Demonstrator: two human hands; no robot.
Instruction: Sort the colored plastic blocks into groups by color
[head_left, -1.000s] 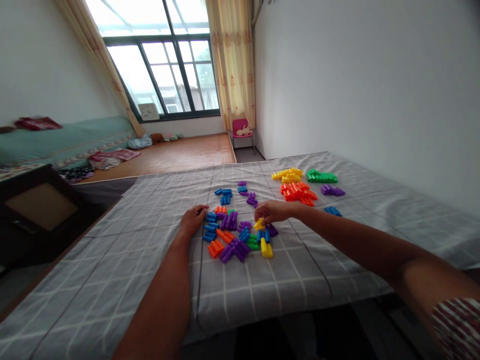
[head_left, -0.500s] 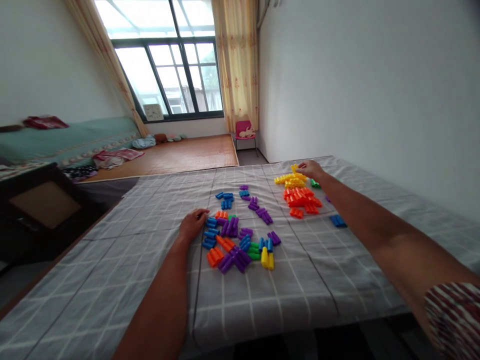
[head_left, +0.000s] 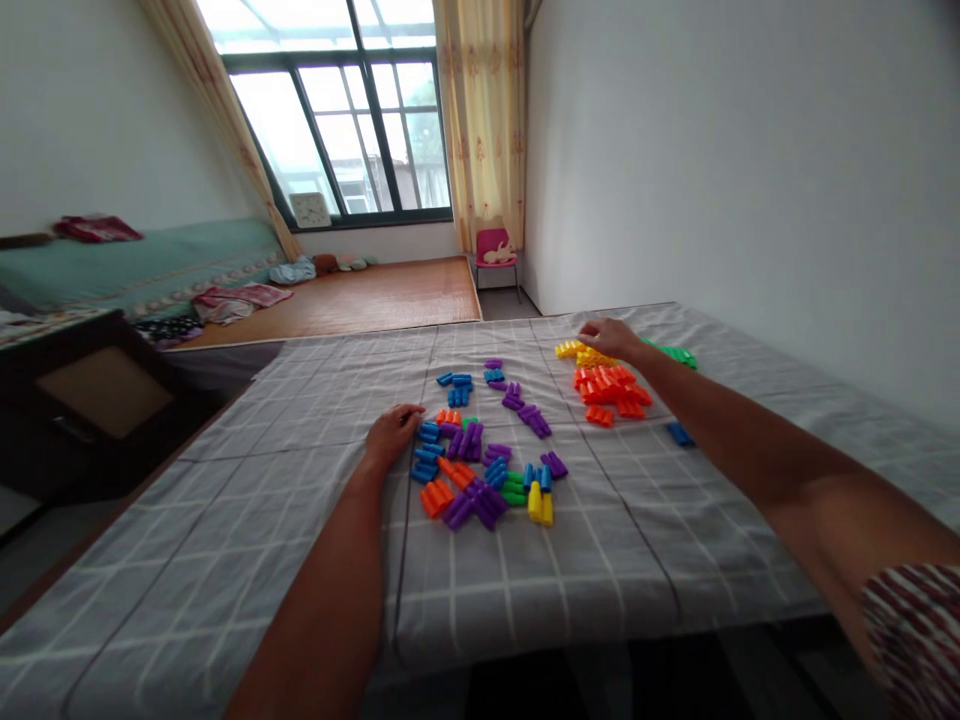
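My left hand (head_left: pixel 394 432) rests on the cloth with its fingers curled together, beside the blue plastic toy blocks (head_left: pixel 427 452); anything in them is too small to tell. My right hand (head_left: pixel 611 338) reaches far out over the pile of yellow blocks (head_left: pixel 570 350). Its fingers are bent together and pointing down, and what they hold, if anything, is hidden. Just in front of that pile lie heaped orange blocks (head_left: pixel 604 385). Close to my left hand are mixed purple blocks (head_left: pixel 466 440), orange blocks (head_left: pixel 437 497), green blocks (head_left: pixel 514 490) and a yellow and blue cluster (head_left: pixel 538 500).
A grey checked cloth (head_left: pixel 300 530) covers the table. Green blocks (head_left: pixel 679 355) lie beyond my right forearm, and a blue block (head_left: pixel 680 434) sits under it. Purple blocks (head_left: pixel 534 420) trail through the middle. A pink chair (head_left: pixel 491 242) stands by the far wall.
The yellow block that showed at my right fingertips is no longer visible there; that hand is now lower over the yellow pile. My left hand stays beside the blue blocks. The view has shifted slightly.
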